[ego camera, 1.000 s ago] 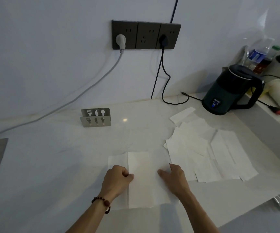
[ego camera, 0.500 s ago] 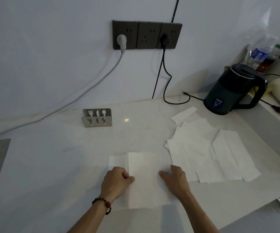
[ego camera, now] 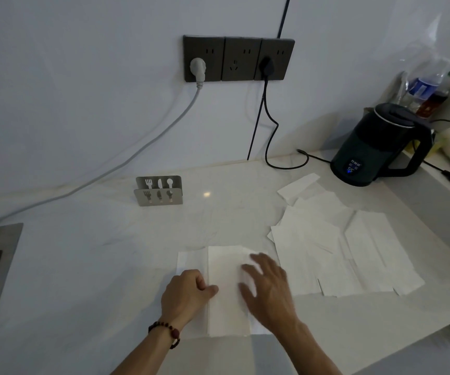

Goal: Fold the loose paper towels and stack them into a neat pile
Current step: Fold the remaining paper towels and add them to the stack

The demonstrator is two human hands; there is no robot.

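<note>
White paper towel (ego camera: 225, 290) is lying lengthwise on the tabletop (ego camera: 88, 261), left hand (ego camera: 187, 296) pinching its left fold, right hand (ego camera: 268, 286) spread flat on it (loose towels (ego camera: 340, 250) waiting rightward).

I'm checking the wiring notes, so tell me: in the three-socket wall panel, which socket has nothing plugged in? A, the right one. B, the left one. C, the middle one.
C: in the wall panel, the middle socket is bare, between the grey plug on the left and the black plug on the right.
</note>
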